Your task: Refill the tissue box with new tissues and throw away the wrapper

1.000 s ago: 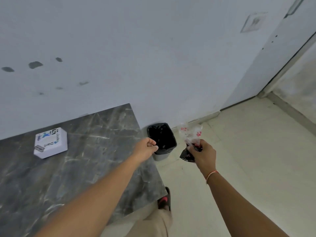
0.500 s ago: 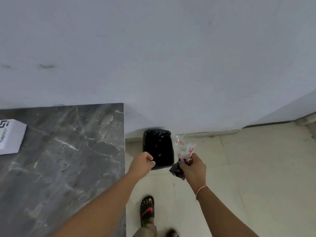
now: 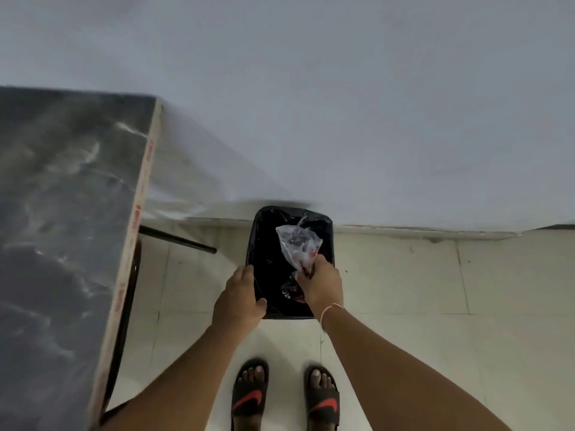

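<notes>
A small bin (image 3: 327,223) lined with a black bag stands on the floor against the wall. My right hand (image 3: 320,284) is over its opening, shut on a crumpled clear plastic wrapper (image 3: 297,244) with red print; the wrapper sticks up above the bin's inside. My left hand (image 3: 238,301) grips the bin's left front rim. The tissue box is out of view.
A dark marble-patterned table (image 3: 62,228) fills the left side, its edge and black metal leg (image 3: 177,239) close to the bin. Pale floor tiles (image 3: 435,290) spread to the right. My feet in black sandals (image 3: 250,396) stand just in front of the bin.
I have stepped up to the bin and looked down. My right hand carried the wrapper over the bin's opening. My left hand, fisted in the air before, now holds the bin's rim.
</notes>
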